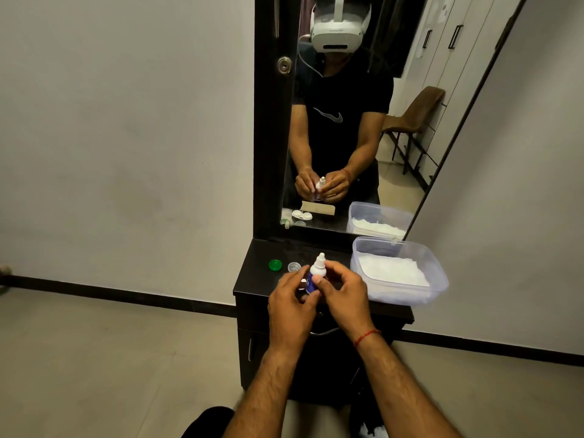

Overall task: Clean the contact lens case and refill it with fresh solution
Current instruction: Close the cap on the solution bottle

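Observation:
A small white solution bottle (317, 273) with a blue label and a pointed nozzle stands upright between both hands, above the black dresser top (256, 281). My left hand (292, 306) wraps its lower body. My right hand (343, 294) pinches it near the shoulder with thumb and fingers. A green cap (275, 265) and a clear cap (294, 266) lie on the dresser top to the left of the bottle. The lens case itself is hidden behind my hands; its white reflection (301, 214) shows in the mirror.
A clear plastic tub (401, 298) holding white tissue sits at the dresser's right end, overhanging the edge. A tall black-framed mirror (271, 121) rises behind the dresser. Grey walls stand on both sides, and tiled floor lies below.

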